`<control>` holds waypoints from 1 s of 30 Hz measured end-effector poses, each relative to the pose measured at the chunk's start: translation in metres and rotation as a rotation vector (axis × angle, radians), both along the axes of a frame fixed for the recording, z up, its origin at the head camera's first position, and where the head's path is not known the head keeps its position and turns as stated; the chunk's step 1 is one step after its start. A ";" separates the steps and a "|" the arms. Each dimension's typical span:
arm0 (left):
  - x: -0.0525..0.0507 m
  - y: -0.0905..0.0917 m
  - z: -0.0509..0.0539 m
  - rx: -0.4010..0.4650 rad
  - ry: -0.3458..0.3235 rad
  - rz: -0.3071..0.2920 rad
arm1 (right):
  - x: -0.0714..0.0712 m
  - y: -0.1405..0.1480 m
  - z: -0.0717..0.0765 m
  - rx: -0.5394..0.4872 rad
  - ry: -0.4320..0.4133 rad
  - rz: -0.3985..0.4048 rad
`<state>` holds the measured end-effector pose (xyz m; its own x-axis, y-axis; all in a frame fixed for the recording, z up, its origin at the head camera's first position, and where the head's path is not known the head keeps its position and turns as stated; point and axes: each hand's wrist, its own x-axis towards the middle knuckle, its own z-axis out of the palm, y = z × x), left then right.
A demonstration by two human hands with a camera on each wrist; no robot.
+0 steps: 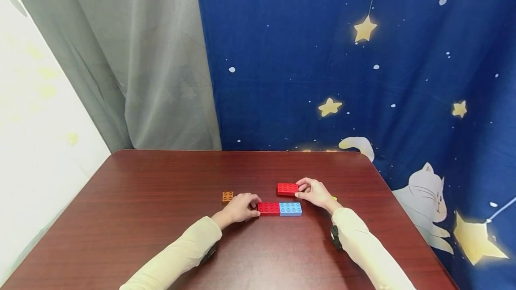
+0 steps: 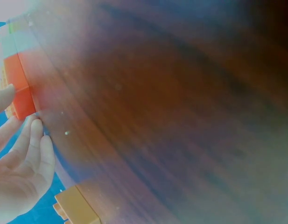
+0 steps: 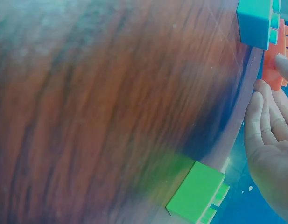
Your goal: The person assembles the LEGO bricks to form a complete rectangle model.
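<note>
The step in hand looks like joining bricks: on the counter (image 1: 161,182) the near red brick (image 1: 268,209) and the blue brick (image 1: 290,209) lie end to end, touching, red on the left. The left hand (image 1: 238,208) has its thumb and fingers pinched narrowly about the free left end of that red one, apparently to steady it. The right hand (image 1: 316,194) holds the far red brick (image 1: 287,189) by its right end, thumb on the near side, fingers on the far side, just beyond the other two; whether it is raised or rests on the surface, I cannot tell. The brown brick (image 1: 227,197) sits just beside the left hand, partly covered by it, and the green brick (image 3: 196,191) waits near the right. The next move probably calls for bringing the held piece over the seam, lining up the studs and pressing straight down, with the left fingers bracing the pair; a crooked press could push the two apart.
</note>
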<state>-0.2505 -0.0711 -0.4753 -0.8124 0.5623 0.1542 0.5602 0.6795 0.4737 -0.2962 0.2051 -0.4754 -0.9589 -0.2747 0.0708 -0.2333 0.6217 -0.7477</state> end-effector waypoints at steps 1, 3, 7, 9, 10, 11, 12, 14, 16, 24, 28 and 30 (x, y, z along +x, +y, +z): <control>0.000 0.000 0.000 0.001 0.001 0.000 | 0.001 0.000 0.000 0.001 -0.004 0.001; 0.000 0.000 0.000 0.001 0.001 -0.001 | 0.002 0.001 0.001 0.001 -0.007 0.008; 0.000 0.000 0.001 0.006 0.000 -0.002 | 0.006 0.002 0.002 0.004 0.014 0.030; 0.000 0.000 0.001 0.009 0.000 -0.003 | 0.008 0.003 0.003 0.002 0.029 0.042; 0.000 0.000 0.001 0.010 0.000 -0.004 | 0.008 0.004 0.003 0.001 0.033 0.045; 0.000 -0.001 0.001 0.009 0.000 -0.004 | 0.010 0.005 0.003 -0.004 0.038 0.051; 0.000 0.000 0.001 0.008 0.000 -0.004 | 0.011 0.005 0.004 -0.011 0.042 0.058; 0.000 0.000 0.001 0.004 0.000 -0.003 | 0.012 0.006 0.004 -0.023 0.047 0.068; 0.000 0.000 0.000 0.003 0.000 -0.001 | 0.014 0.007 0.005 -0.037 0.048 0.077; 0.000 0.000 0.000 0.008 0.011 0.002 | 0.019 0.010 0.009 -0.041 0.040 0.073; 0.001 0.001 0.001 0.002 0.009 0.004 | 0.033 0.004 0.026 -0.056 0.034 0.069; 0.001 0.001 0.001 0.004 0.007 0.002 | 0.035 0.004 0.028 -0.054 0.028 0.065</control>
<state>-0.2500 -0.0705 -0.4745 -0.8123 0.5602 0.1623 0.5624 0.6784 0.4726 -0.2613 0.2089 -0.4478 -0.9366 -0.3316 0.1136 -0.2933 0.5637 -0.7722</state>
